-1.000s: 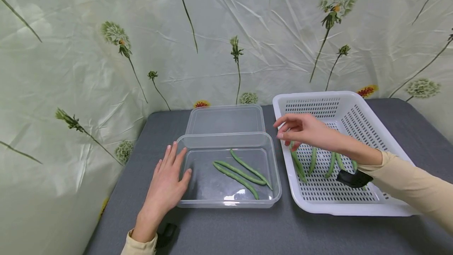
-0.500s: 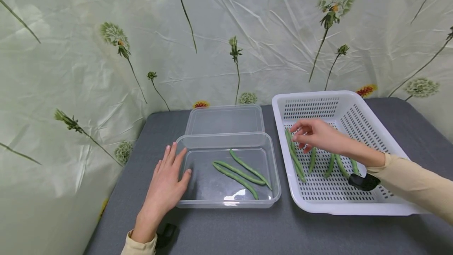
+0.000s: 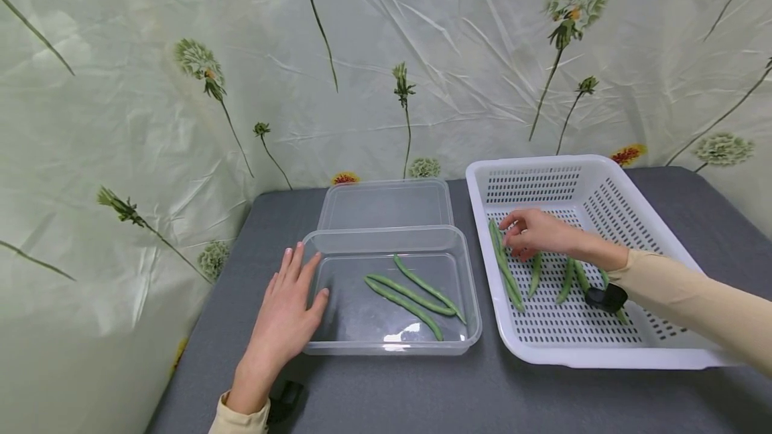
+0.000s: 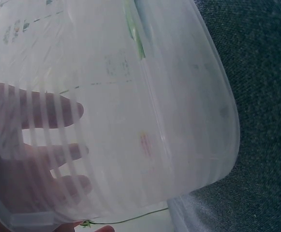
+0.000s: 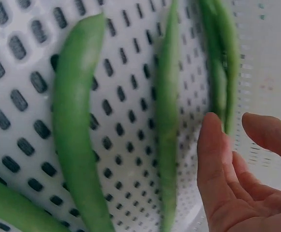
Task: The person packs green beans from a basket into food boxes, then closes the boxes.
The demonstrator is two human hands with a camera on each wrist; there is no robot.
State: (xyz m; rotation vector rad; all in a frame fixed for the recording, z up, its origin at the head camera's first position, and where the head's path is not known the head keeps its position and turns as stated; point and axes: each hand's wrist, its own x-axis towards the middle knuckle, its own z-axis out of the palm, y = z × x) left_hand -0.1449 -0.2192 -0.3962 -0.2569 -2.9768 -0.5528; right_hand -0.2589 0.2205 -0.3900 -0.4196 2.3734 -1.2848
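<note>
While the left hand (image 3: 280, 313) is laid along the left side of the clear plastic food container (image 3: 344, 348), its fingers are straightened and slightly spread, with nothing gripped. On the container's floor three green beans (image 3: 409, 295) are seen, set toward the right; if the side were pushed too hard, the light-looking container could be slid over the grey tablecloth (image 3: 386, 394) and the beans shifted. Just to the right, more green beans (image 3: 535, 275) are spread across the white perforated basket (image 3: 603, 357), some partly hidden by the right sleeve (image 3: 681, 297). A black wrist-worn camera (image 3: 606, 298) is hung above them, and beans might be caught or dragged by it if the sleeve were lowered. Beyond it, the right hand (image 3: 537, 232) is held over the basket's left part, thumb and forefinger parted, with nothing visibly grasped. In the right wrist view, a pair of beans (image 5: 231, 67) is shown just past that gap; because the two are set nearly together and close to the basket's left wall, both could be pinched at once, or the knuckles could be knocked against the plastic. Farther back, a translucent lid (image 3: 386, 205) is laid behind the container, and the scene is closed off by a flower-printed curtain (image 3: 362, 119).
</note>
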